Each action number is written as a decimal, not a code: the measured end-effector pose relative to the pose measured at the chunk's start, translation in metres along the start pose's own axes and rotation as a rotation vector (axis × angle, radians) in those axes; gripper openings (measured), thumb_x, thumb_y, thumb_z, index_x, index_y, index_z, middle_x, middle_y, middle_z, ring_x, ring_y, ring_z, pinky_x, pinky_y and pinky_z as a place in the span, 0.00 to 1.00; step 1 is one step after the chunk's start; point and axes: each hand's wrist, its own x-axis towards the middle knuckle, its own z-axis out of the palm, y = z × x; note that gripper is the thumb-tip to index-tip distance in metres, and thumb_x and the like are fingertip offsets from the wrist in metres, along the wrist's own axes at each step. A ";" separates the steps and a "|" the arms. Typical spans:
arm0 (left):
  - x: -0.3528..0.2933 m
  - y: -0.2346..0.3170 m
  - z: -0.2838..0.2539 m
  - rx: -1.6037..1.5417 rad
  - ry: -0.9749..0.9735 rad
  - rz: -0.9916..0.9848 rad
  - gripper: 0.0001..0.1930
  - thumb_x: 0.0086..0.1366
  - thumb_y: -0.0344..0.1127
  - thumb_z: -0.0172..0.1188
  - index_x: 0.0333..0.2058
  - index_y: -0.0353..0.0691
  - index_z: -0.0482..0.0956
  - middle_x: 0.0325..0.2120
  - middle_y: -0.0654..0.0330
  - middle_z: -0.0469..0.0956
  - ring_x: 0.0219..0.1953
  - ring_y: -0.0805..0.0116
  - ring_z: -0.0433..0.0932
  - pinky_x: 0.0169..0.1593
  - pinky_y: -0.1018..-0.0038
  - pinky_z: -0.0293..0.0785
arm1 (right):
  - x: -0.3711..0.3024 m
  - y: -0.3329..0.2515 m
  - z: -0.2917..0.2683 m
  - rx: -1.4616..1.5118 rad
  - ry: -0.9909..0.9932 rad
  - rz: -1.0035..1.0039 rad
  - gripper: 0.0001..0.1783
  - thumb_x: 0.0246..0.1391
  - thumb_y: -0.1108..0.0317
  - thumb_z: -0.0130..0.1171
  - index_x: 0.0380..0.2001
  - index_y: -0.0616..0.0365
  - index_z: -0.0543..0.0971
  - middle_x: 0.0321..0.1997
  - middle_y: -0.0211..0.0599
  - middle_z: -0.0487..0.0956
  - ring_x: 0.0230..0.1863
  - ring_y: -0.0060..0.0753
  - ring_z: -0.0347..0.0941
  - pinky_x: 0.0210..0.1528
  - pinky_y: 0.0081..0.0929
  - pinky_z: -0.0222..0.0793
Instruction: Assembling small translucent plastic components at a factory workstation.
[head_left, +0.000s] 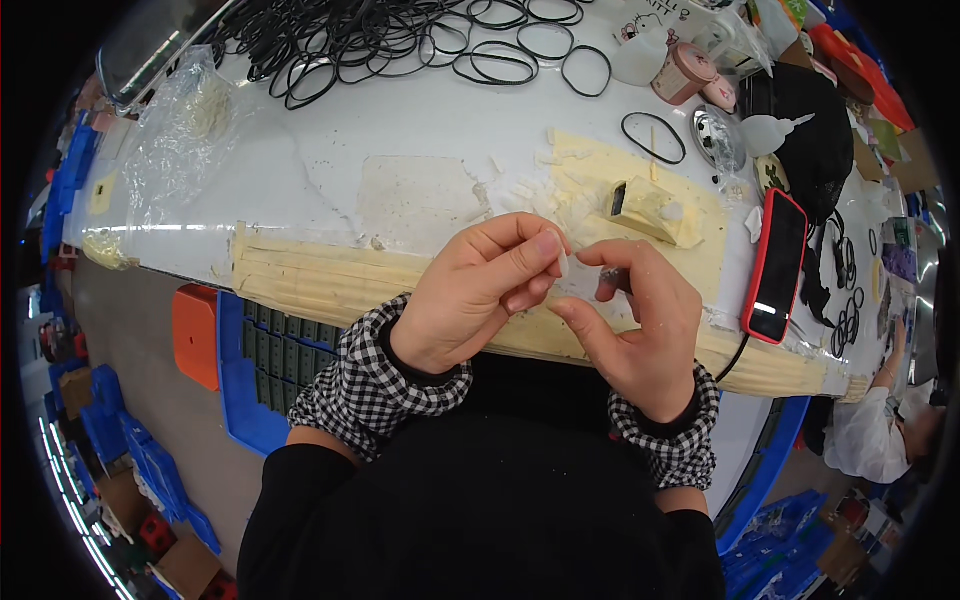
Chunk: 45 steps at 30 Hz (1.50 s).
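My left hand [478, 290] pinches a small white piece [563, 264] between thumb and forefinger, just above the near edge of the white table [400, 130]. My right hand [640, 320] is close beside it, fingertips on a small dark part [612, 274] that is mostly hidden. Both wrists wear black-and-white checked cuffs. Behind the hands a cream block with a dark slot [640, 208] lies on a patch of masking tape [590, 180], with white scraps around it.
A heap of black rubber rings [400, 40] covers the far table. A red-cased phone [776, 266] lies at right, past it a glue bottle [775, 132] and cups. A plastic bag [180, 130] sits at left. Blue and orange crates [240, 360] stand under the table. Another person [890, 430] sits far right.
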 end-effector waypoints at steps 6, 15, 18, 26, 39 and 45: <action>-0.001 -0.001 -0.003 -0.006 -0.144 -0.023 0.08 0.69 0.35 0.50 0.36 0.37 0.73 0.26 0.68 0.71 0.25 0.84 0.63 0.27 0.88 0.59 | -0.003 0.008 0.000 -0.130 -0.115 -0.007 0.19 0.47 0.52 0.62 0.29 0.56 0.72 0.24 0.34 0.73 0.24 0.37 0.72 0.23 0.29 0.66; -0.001 -0.004 -0.005 0.024 -0.161 0.029 0.06 0.68 0.34 0.51 0.35 0.38 0.72 0.27 0.67 0.71 0.24 0.84 0.63 0.26 0.88 0.59 | -0.004 0.005 0.005 -0.111 -0.129 0.000 0.18 0.49 0.53 0.60 0.28 0.56 0.70 0.22 0.34 0.71 0.23 0.39 0.71 0.22 0.31 0.64; -0.001 -0.004 -0.005 0.045 -0.157 0.037 0.07 0.68 0.35 0.51 0.35 0.38 0.70 0.29 0.66 0.70 0.24 0.85 0.63 0.26 0.89 0.59 | -0.004 0.005 0.005 -0.119 -0.135 -0.010 0.18 0.49 0.53 0.59 0.27 0.55 0.69 0.21 0.33 0.70 0.22 0.39 0.70 0.21 0.31 0.63; -0.002 -0.006 -0.007 0.036 -0.179 0.070 0.06 0.68 0.34 0.51 0.35 0.38 0.70 0.30 0.65 0.70 0.24 0.85 0.63 0.25 0.89 0.59 | -0.004 0.005 0.006 -0.157 -0.147 -0.044 0.17 0.49 0.52 0.59 0.26 0.53 0.70 0.20 0.32 0.68 0.21 0.36 0.69 0.21 0.31 0.62; -0.001 -0.010 -0.007 -0.013 -0.168 0.082 0.05 0.69 0.32 0.50 0.36 0.38 0.71 0.27 0.67 0.70 0.25 0.83 0.64 0.27 0.87 0.60 | -0.004 0.004 0.008 -0.125 -0.112 -0.029 0.18 0.50 0.51 0.58 0.26 0.54 0.70 0.20 0.33 0.68 0.21 0.38 0.69 0.21 0.31 0.62; -0.001 -0.009 -0.008 -0.015 -0.167 0.083 0.05 0.69 0.32 0.50 0.36 0.38 0.71 0.27 0.67 0.71 0.24 0.83 0.63 0.26 0.88 0.60 | -0.003 0.005 0.006 -0.140 -0.148 -0.044 0.17 0.50 0.51 0.58 0.25 0.54 0.70 0.20 0.32 0.68 0.21 0.37 0.69 0.20 0.31 0.62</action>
